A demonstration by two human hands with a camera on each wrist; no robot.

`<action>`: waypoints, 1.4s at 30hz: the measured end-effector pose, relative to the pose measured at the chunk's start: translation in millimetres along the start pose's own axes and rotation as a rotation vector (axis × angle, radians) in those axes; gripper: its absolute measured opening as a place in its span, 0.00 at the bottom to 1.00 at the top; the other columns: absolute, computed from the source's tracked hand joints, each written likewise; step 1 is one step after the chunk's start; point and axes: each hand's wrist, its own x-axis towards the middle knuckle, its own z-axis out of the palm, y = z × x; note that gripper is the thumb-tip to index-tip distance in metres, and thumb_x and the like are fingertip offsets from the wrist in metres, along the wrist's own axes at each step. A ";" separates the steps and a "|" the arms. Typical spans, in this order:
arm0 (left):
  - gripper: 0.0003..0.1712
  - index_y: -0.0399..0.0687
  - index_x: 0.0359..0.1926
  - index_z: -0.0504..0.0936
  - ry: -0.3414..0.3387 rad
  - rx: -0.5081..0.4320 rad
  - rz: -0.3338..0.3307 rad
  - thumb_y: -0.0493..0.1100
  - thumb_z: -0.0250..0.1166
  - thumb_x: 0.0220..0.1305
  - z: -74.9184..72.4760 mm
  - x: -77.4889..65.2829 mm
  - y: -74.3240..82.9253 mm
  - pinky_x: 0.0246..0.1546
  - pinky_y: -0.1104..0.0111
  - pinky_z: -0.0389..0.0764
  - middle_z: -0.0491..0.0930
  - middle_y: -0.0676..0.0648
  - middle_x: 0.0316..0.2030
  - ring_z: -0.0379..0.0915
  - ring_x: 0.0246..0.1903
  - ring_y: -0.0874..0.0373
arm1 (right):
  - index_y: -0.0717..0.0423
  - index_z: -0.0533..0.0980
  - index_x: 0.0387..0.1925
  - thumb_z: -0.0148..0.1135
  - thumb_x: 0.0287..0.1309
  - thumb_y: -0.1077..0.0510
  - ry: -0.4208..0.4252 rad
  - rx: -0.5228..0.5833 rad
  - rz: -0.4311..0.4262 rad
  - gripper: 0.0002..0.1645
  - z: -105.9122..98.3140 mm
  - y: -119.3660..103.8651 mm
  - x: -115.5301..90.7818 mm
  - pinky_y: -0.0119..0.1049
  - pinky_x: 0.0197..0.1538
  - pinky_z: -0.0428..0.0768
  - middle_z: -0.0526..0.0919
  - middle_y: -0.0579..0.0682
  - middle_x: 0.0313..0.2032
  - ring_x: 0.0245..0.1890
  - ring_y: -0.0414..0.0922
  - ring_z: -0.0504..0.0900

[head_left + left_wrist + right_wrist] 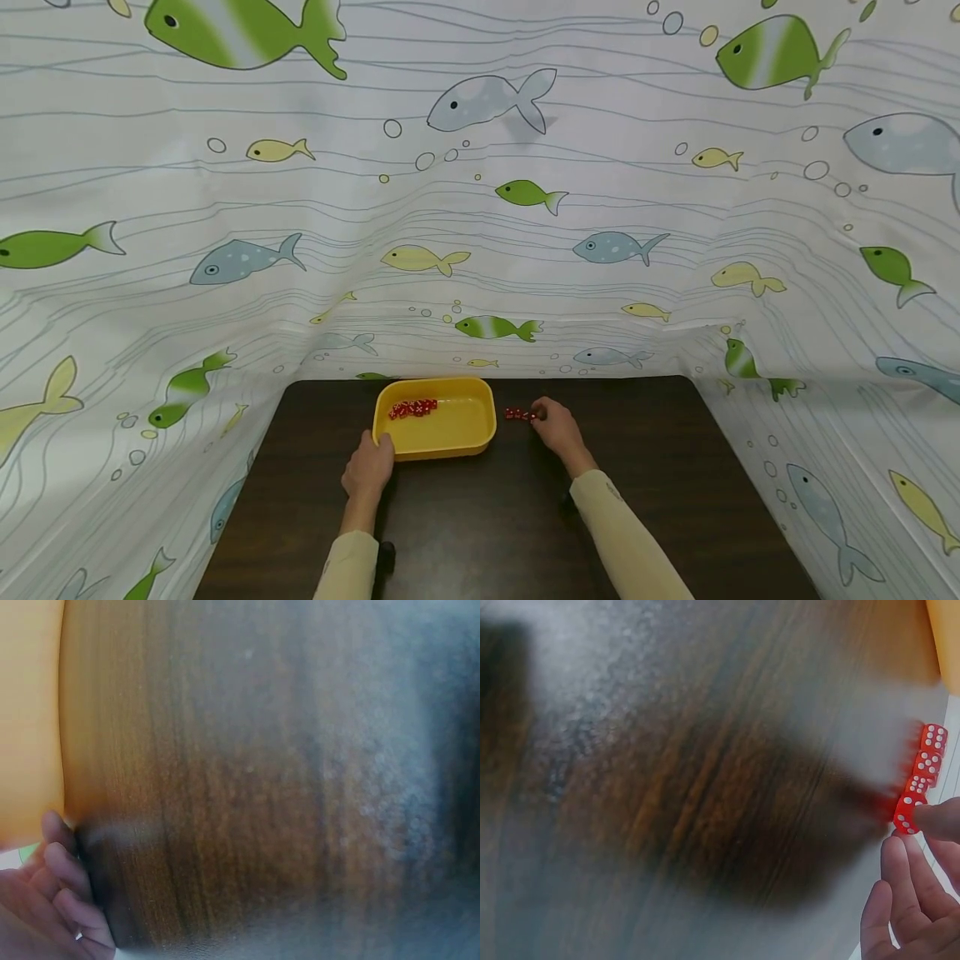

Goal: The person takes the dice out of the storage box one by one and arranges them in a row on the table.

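A yellow tray (pixel 450 450) stands near the back of the dark table, with several red dice (pixel 411 408) grouped along its back left part. My left hand (pixel 369 467) grips the tray's front left corner, thumb at the rim; its curled fingers show beside the tray wall (pixel 30 712) in the left wrist view. To the right of the tray, several red dice (pixel 513 413) sit in a short row. My right hand (pixel 558 427) pinches the die (pixel 909 814) at the row's right end between thumb and fingers, close against its neighbour.
The dark wood-grain table (pixel 480 517) ends at a back edge just behind the tray. A white fish-print sheet (pixel 480 292) rises behind the table and along both sides.
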 end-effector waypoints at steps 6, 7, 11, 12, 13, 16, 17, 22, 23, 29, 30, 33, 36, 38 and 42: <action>0.36 0.36 0.70 0.67 0.005 0.004 -0.004 0.59 0.37 0.80 0.6 1.0 -0.5 0.43 0.45 0.73 0.79 0.33 0.46 0.75 0.37 0.41 | 0.55 0.81 0.59 0.64 0.72 0.61 -0.007 -0.004 0.009 0.17 1.1 -1.3 5.1 0.56 0.51 0.81 0.85 0.57 0.52 0.47 0.53 0.83; 0.36 0.36 0.70 0.67 0.003 0.002 -0.004 0.59 0.37 0.80 0.6 1.0 -0.7 0.43 0.45 0.73 0.79 0.32 0.45 0.75 0.37 0.41 | 0.55 0.81 0.60 0.64 0.72 0.61 -0.009 -0.005 0.013 0.17 1.3 -1.4 5.8 0.56 0.52 0.81 0.85 0.57 0.52 0.47 0.53 0.83; 0.36 0.36 0.71 0.67 0.001 -0.001 0.003 0.59 0.37 0.80 1.2 1.5 -2.4 0.43 0.44 0.73 0.80 0.32 0.46 0.76 0.37 0.40 | 0.54 0.81 0.60 0.65 0.72 0.60 -0.011 -0.016 0.032 0.17 2.9 -1.8 8.4 0.57 0.55 0.81 0.86 0.56 0.53 0.49 0.52 0.83; 0.36 0.36 0.71 0.67 0.002 -0.003 0.005 0.59 0.37 0.80 1.3 1.6 -2.8 0.43 0.44 0.73 0.80 0.32 0.46 0.76 0.37 0.40 | 0.54 0.82 0.60 0.65 0.72 0.60 -0.008 -0.018 0.035 0.17 3.2 -1.9 9.1 0.57 0.56 0.81 0.86 0.56 0.53 0.50 0.53 0.83; 0.36 0.36 0.71 0.67 0.002 -0.005 0.007 0.59 0.37 0.80 1.6 1.5 -2.9 0.43 0.44 0.73 0.80 0.32 0.47 0.76 0.37 0.40 | 0.54 0.82 0.60 0.65 0.72 0.60 -0.006 -0.019 0.037 0.17 3.2 -2.1 9.3 0.57 0.56 0.81 0.86 0.56 0.54 0.50 0.53 0.83; 0.37 0.36 0.71 0.67 0.006 -0.009 0.006 0.59 0.37 0.80 2.1 0.4 -2.4 0.43 0.44 0.73 0.80 0.31 0.47 0.76 0.37 0.40 | 0.53 0.82 0.60 0.66 0.72 0.59 -0.001 -0.030 0.041 0.18 3.5 -2.4 9.4 0.58 0.57 0.81 0.86 0.56 0.54 0.51 0.53 0.84; 0.36 0.36 0.71 0.67 0.005 -0.011 0.004 0.59 0.37 0.80 2.2 0.1 -2.1 0.44 0.44 0.74 0.80 0.31 0.47 0.76 0.37 0.40 | 0.53 0.82 0.61 0.66 0.72 0.59 -0.002 -0.032 0.042 0.18 3.7 -2.6 9.2 0.58 0.58 0.81 0.86 0.56 0.55 0.52 0.53 0.84; 0.36 0.35 0.70 0.67 0.007 -0.013 0.000 0.59 0.37 0.79 2.2 -1.1 -0.8 0.44 0.45 0.74 0.80 0.31 0.47 0.76 0.37 0.40 | 0.53 0.80 0.65 0.65 0.73 0.59 -0.020 -0.014 0.051 0.22 3.5 -3.2 8.2 0.59 0.63 0.80 0.85 0.57 0.60 0.59 0.55 0.83; 0.36 0.35 0.70 0.67 0.010 -0.016 0.001 0.59 0.37 0.79 2.0 -1.2 -0.7 0.43 0.45 0.74 0.80 0.31 0.47 0.76 0.37 0.40 | 0.54 0.80 0.66 0.66 0.73 0.59 -0.024 -0.005 0.050 0.23 3.1 -3.4 7.9 0.60 0.64 0.79 0.85 0.58 0.61 0.60 0.56 0.83; 0.35 0.36 0.69 0.69 0.022 -0.027 -0.003 0.58 0.38 0.79 1.9 -1.8 -2.3 0.41 0.48 0.73 0.80 0.33 0.45 0.75 0.36 0.42 | 0.56 0.77 0.69 0.67 0.71 0.59 -0.035 0.036 0.037 0.27 0.4 -3.6 3.9 0.62 0.65 0.78 0.82 0.61 0.65 0.64 0.59 0.81; 0.35 0.37 0.69 0.69 0.022 -0.028 -0.004 0.58 0.39 0.80 2.0 -2.0 -2.8 0.41 0.48 0.73 0.80 0.34 0.45 0.74 0.35 0.42 | 0.56 0.77 0.69 0.68 0.71 0.58 -0.034 0.040 0.035 0.27 0.2 -3.1 2.9 0.62 0.65 0.78 0.81 0.62 0.65 0.64 0.60 0.80; 0.35 0.37 0.70 0.70 0.024 -0.023 -0.001 0.58 0.39 0.80 2.1 -2.6 -4.0 0.41 0.48 0.74 0.81 0.34 0.47 0.75 0.36 0.43 | 0.56 0.77 0.69 0.68 0.70 0.57 -0.026 0.043 0.031 0.28 0.0 -2.4 0.4 0.63 0.66 0.77 0.77 0.63 0.68 0.66 0.61 0.79; 0.34 0.38 0.69 0.71 0.024 -0.021 0.010 0.58 0.39 0.80 1.6 -2.7 -4.2 0.39 0.49 0.74 0.81 0.34 0.47 0.75 0.36 0.43 | 0.56 0.76 0.69 0.68 0.70 0.56 -0.009 0.046 0.021 0.28 -1.5 -4.9 -0.5 0.64 0.65 0.77 0.74 0.63 0.70 0.67 0.62 0.77; 0.33 0.40 0.68 0.73 0.024 -0.021 0.018 0.58 0.39 0.81 1.1 -2.8 -3.8 0.37 0.51 0.73 0.81 0.35 0.45 0.75 0.35 0.44 | 0.56 0.77 0.68 0.69 0.69 0.56 0.008 0.048 0.014 0.28 -3.2 -8.8 0.3 0.65 0.65 0.77 0.73 0.63 0.71 0.66 0.62 0.77; 0.31 0.41 0.62 0.76 0.020 -0.027 0.021 0.58 0.39 0.81 0.5 -3.0 -2.4 0.33 0.56 0.69 0.79 0.39 0.38 0.73 0.31 0.46 | 0.55 0.78 0.67 0.69 0.69 0.56 0.039 0.044 -0.013 0.28 -4.9 -19.3 2.8 0.60 0.62 0.80 0.75 0.62 0.69 0.58 0.57 0.81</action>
